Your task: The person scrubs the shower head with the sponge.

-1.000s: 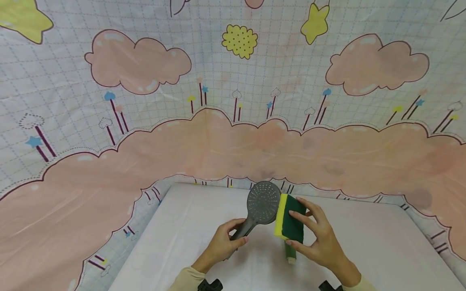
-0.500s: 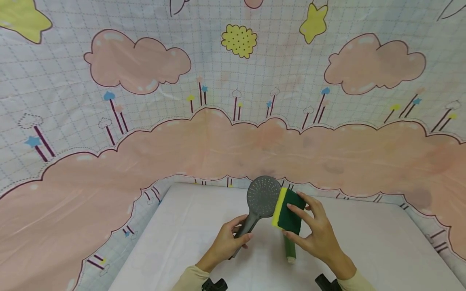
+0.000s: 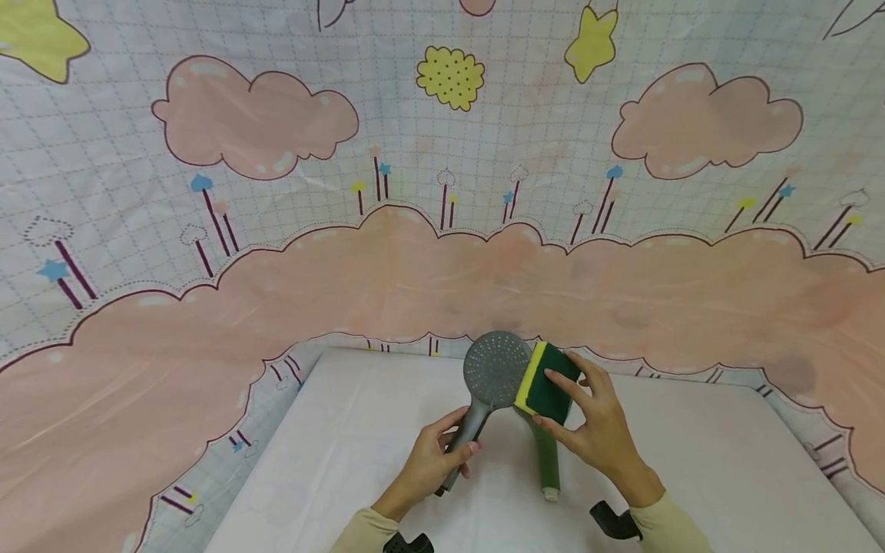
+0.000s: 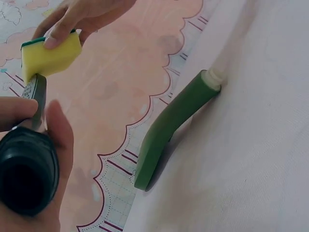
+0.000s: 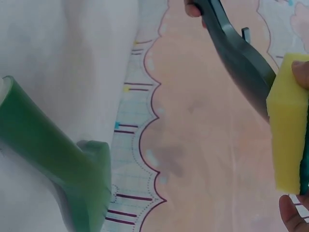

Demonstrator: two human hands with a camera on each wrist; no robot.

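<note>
My left hand grips the handle of a grey shower head, held above the table with its nozzle face toward the head camera. In my right hand a yellow and green sponge is pinched between thumb and fingers. The sponge's yellow side touches the rim of the shower head in the left wrist view. Below the sponge, a green shower head-like piece with a pale end lies on the table; its upper part is hidden in the head view. The right wrist view shows its wider end.
The white table lies beneath both hands. Behind it hangs a cloth backdrop printed with clouds and stars. A black wrist camera mount sits at the right sleeve, and another at the left.
Both hands have risen a little, carrying the shower head and sponge upward. The sponge has tilted and shifted up along the shower head's edge. More of the green piece shows below it.
</note>
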